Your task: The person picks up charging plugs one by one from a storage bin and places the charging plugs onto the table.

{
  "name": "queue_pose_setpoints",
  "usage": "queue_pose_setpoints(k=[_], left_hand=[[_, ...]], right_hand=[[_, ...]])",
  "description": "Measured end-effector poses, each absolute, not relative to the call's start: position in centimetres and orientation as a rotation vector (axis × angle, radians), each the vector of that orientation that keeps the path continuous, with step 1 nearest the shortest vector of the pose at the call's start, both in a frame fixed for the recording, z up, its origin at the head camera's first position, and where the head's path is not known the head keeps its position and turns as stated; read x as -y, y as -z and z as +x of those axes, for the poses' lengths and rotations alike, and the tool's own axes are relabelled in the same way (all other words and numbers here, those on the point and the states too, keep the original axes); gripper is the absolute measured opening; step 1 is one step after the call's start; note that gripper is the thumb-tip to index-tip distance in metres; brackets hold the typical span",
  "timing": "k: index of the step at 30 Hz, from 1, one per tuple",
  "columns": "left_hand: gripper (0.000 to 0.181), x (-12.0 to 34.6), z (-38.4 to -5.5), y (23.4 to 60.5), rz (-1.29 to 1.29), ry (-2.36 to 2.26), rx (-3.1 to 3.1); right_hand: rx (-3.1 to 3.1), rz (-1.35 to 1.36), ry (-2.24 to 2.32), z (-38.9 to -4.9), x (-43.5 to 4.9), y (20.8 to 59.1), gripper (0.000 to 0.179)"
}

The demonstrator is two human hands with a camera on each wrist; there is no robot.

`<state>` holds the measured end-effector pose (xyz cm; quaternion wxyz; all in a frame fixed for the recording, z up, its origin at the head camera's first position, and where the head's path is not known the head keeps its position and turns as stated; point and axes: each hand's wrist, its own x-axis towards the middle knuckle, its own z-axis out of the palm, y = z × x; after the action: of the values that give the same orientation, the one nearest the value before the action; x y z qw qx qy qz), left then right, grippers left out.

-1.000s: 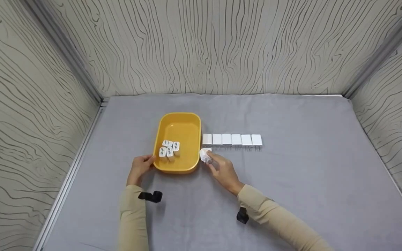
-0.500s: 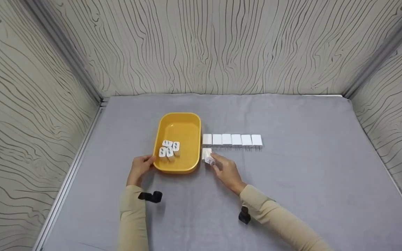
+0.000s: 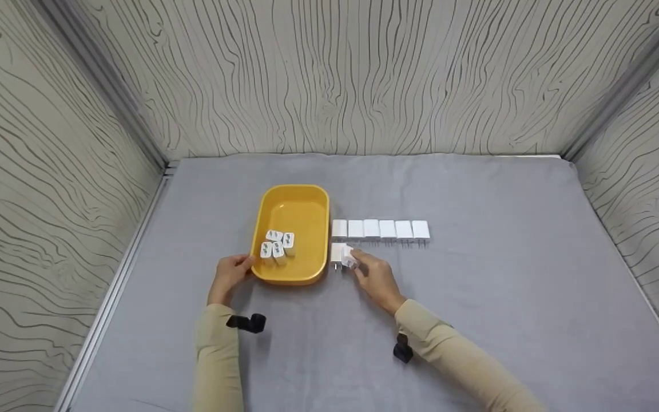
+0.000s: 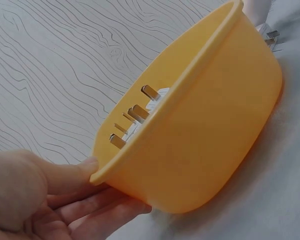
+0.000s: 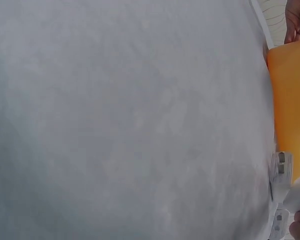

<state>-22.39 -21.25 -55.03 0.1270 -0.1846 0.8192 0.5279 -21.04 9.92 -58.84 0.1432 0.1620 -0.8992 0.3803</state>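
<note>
My left hand [image 3: 229, 278] pinches the near left corner of a yellow plastic tub [image 4: 215, 125], thumb over the rim and fingers against the outside wall. Between the fingertips of my right hand [image 3: 380, 280] is a white plug charger [image 3: 349, 257], tilted, just right of the tub. Directly beside it, another white charger [image 3: 336, 253] lies on the cloth with its prongs toward me. Inside the tub's near left part, several chargers [image 3: 277, 250] stand with their prongs up; metal prongs [image 4: 139, 112] show above the rim in the left wrist view.
Beyond my right hand, several white chargers [image 3: 371, 229] lie side by side in a straight row running right from the tub, prongs toward me. Grey cloth [image 3: 478, 274] covers the table. Wood-patterned panels [image 3: 329, 80] enclose the back and both sides.
My right hand has shifted slightly right with its charger, from the tub's edge to the right side of the lying charger, which now shows more fully. The left hand and tub stay put.
</note>
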Motion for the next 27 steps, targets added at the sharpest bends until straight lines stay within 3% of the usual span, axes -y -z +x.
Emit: queue_pose_setpoints(k=[27], left_hand=[[0.036,21.3,-22.5,55.2,-0.515,-1.546,-2.413]], right_hand=[[2.666,0.485,-0.970,-22.2,-11.2,59.5,0.033]])
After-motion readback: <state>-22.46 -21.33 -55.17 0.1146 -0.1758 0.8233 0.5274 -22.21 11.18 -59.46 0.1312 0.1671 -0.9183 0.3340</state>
